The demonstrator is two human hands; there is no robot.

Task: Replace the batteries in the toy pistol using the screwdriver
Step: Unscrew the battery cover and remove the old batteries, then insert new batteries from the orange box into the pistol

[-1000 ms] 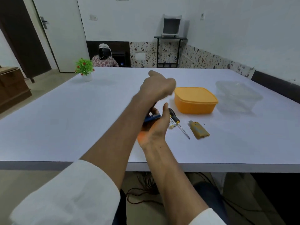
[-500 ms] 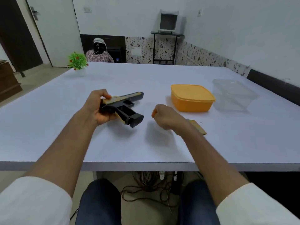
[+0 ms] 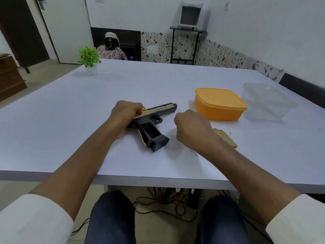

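The left hand (image 3: 125,114) covers the rear of the toy pistol (image 3: 154,120) beneath its fingers. The right hand (image 3: 192,128) is curled knuckles-up; whatever lies under its fingers is hidden, as is the near end of the yellow cover (image 3: 226,138).

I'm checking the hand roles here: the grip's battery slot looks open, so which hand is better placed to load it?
Probably the right hand: it hovers closed beside the open grip of the toy pistol, apart from it. The left hand is wrapped around the pistol's rear, steadying it on the table.
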